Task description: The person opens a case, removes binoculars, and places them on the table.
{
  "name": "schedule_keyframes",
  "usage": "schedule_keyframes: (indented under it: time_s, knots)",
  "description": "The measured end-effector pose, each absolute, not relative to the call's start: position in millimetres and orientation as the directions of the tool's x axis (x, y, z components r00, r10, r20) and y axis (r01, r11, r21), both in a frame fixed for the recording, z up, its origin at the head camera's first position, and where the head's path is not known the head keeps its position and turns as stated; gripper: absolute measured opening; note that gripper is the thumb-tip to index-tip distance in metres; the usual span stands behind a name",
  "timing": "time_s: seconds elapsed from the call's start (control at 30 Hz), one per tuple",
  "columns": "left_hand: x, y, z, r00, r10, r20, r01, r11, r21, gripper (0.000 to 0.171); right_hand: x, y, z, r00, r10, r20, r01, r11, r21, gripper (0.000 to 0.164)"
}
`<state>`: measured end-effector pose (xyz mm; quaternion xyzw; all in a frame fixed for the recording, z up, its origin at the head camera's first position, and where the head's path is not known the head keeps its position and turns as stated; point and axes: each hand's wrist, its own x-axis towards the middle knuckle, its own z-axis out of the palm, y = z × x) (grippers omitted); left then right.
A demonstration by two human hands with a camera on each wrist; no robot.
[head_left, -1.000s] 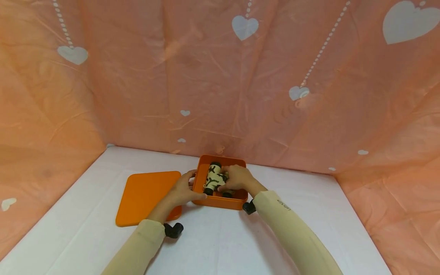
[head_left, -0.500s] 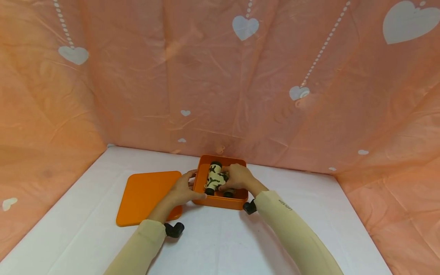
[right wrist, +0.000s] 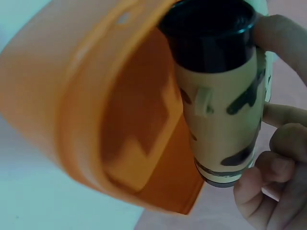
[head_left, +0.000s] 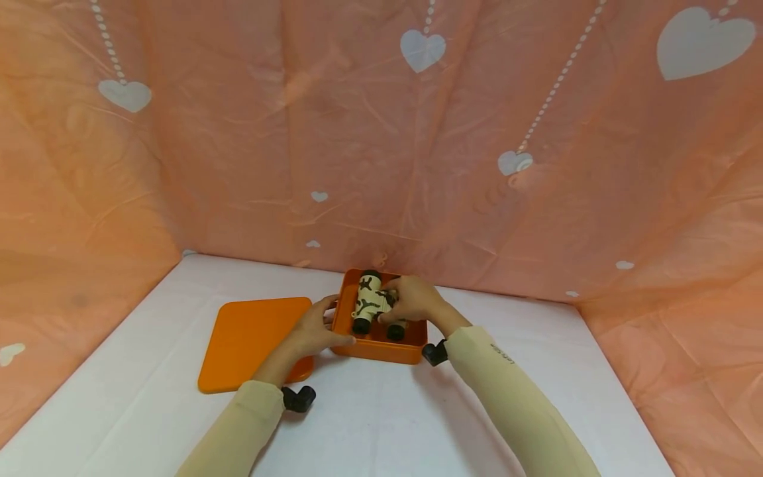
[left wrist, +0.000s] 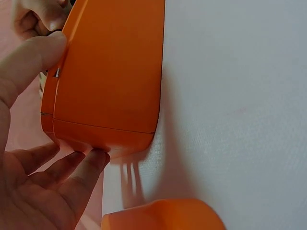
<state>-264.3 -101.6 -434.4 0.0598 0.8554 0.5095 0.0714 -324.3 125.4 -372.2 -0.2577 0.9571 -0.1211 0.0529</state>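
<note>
My right hand [head_left: 417,301] grips toy binoculars [head_left: 366,301] in cream and dark camouflage with black ends. In the right wrist view one camouflage barrel [right wrist: 223,115] overlaps the rim of the orange box [right wrist: 81,110], with fingers curled at its far side. The head view has the binoculars over the box's inside, partly covered by the right hand. My left hand [head_left: 314,331] holds the box [head_left: 381,351] at its left end. Its thumb [left wrist: 50,48] lies at the rim and the other fingertips press the end wall, as the left wrist view shows.
An orange lid [head_left: 253,338] lies flat on the white tabletop [head_left: 381,424], left of the box and partly under the left forearm. A peach curtain [head_left: 357,165] with pale hearts hangs close behind the box and along both sides.
The binoculars have risen a little in the box and shifted slightly back, with the right hand lifting them. The left hand stays at the box's left end; box and lid stay put.
</note>
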Motion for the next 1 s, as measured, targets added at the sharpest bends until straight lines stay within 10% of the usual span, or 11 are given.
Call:
schedule_keyframes:
  time_s: [1.0]
  knots:
    - [-263.0,-102.3,-433.0,-0.979,0.193,-0.062,0.029,0.437,0.899,0.097,-319.3,163.7,-334.4,-0.866,-0.499,-0.029,-0.468,0.830,-0.302,0.071]
